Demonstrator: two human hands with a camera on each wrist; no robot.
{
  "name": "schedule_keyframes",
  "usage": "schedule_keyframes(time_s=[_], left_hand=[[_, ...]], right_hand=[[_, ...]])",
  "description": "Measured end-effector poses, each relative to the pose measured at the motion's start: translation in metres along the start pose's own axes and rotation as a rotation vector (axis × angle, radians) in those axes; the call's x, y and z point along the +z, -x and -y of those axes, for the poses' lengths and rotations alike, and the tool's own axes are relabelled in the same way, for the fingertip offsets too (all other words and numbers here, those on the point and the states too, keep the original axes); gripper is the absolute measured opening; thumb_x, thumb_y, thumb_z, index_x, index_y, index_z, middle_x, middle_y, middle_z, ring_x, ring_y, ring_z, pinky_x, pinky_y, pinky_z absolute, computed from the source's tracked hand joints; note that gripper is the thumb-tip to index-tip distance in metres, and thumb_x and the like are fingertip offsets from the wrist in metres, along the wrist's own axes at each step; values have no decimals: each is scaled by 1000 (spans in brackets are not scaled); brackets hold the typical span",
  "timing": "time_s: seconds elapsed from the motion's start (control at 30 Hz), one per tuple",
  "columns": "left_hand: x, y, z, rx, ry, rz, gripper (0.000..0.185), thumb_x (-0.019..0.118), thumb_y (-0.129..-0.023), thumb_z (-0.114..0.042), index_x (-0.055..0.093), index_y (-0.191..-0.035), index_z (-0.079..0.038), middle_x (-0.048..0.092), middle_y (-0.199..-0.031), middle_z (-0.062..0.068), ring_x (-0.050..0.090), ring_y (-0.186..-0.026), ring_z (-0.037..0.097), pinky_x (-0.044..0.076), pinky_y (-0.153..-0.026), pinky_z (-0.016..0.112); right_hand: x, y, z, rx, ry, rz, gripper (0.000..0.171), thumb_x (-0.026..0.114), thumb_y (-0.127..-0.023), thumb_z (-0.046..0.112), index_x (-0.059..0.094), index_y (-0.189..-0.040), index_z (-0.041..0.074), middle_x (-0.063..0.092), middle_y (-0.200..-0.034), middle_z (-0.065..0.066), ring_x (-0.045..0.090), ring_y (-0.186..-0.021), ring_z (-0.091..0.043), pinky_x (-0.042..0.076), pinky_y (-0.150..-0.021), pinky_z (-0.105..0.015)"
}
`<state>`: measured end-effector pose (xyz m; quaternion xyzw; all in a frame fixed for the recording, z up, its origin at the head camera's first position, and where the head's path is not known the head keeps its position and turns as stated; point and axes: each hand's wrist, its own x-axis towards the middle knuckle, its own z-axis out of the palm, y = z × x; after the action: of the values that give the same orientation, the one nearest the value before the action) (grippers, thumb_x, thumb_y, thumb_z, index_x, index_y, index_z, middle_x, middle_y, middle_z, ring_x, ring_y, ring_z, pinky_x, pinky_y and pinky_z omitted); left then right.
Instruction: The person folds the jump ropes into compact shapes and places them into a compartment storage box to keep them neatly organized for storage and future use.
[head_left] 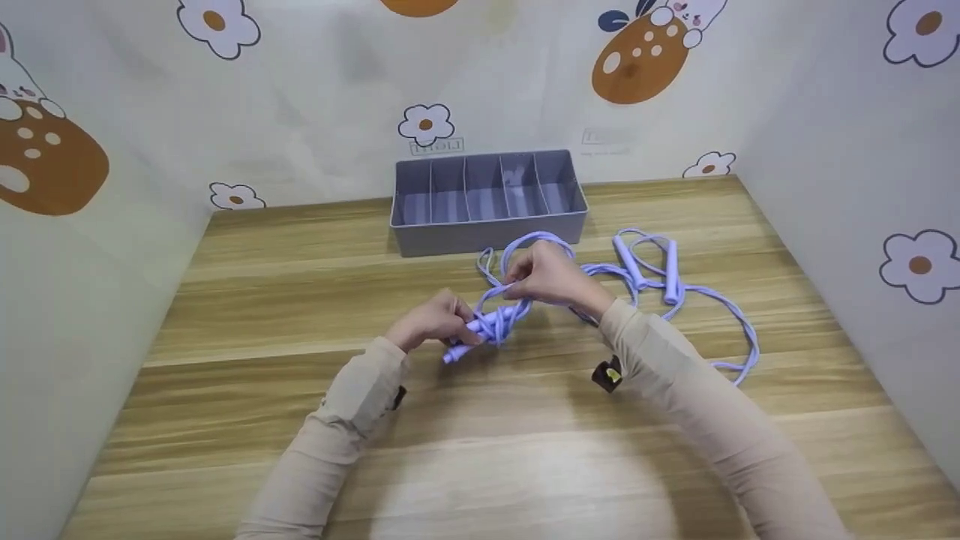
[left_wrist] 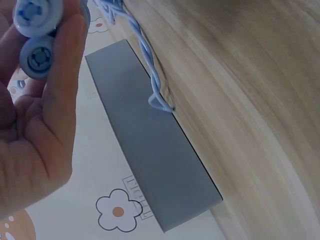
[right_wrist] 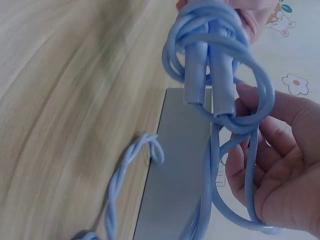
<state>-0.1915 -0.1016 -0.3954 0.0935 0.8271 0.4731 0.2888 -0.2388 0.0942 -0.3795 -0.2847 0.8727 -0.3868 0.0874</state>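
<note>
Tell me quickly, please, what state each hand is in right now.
Left hand: closed, holding two jump rope handles.
Right hand: closed, its thumb and fingers pinching the rope.

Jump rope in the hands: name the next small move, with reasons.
Likely, the right hand should draw the slack loop snug while the left hand grips the handles: the rope winds around both, but that loop stands out near their ends.

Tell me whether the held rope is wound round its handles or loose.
Partly wound: loops circle both handles, while more cord trails unwound past the right hand.
</note>
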Motion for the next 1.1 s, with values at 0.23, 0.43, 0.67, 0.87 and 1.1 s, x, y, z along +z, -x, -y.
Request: schedule_keyframes(time_s=[0.23, 0.43, 0.67, 0.87, 1.1], left_hand=[[2, -2, -7, -7, -105, -118, 19, 69, -70, 2, 59, -56, -7, 51, -46, -7, 46, -42, 3, 39, -42, 15], [1, -4, -8, 74, -172, -249, 22, 71, -66, 0, 57, -50, -8, 48, -42, -8, 44, -39, 2, 31, -39, 14], [0, -4, -11, 74, -118, -390, 4, 72, -66, -6, 68, -64, -4, 53, -49, -9, 47, -46, 2, 37, -48, 17], [0, -9, -13, 98, 272, -394, 9, 67, -73, 3, 66, -79, 9, 58, -57, -4, 55, -51, 5, 49, -53, 18], [3, -14, -10, 92, 451, -380, 21, 64, -76, 6, 62, -94, 16, 60, -60, -2, 57, -54, 6, 50, -54, 18]], right_hand=[[-2, 4, 16, 45, 41, -55, 10, 72, -66, 7, 71, -76, 3, 66, -67, -4, 52, -57, -6, 44, -55, -20], [-5, 9, 22, 125, -16, -104, 12, 74, -67, 9, 72, -78, 4, 68, -70, -6, 52, -56, -4, 42, -53, -19], [-9, 17, 24, 77, -72, -184, 14, 76, -67, 10, 71, -79, 3, 66, -69, -4, 54, -57, -7, 45, -55, -20], [-10, 22, 22, 1, -181, -245, 22, 69, -68, -3, 62, -88, -4, 54, -73, -4, 53, -60, -9, 47, -57, -18], [-4, 22, 14, -42, -276, -217, 27, 61, -69, -10, 50, -93, -5, 55, -76, -9, 53, -65, -10, 48, -62, -18]])
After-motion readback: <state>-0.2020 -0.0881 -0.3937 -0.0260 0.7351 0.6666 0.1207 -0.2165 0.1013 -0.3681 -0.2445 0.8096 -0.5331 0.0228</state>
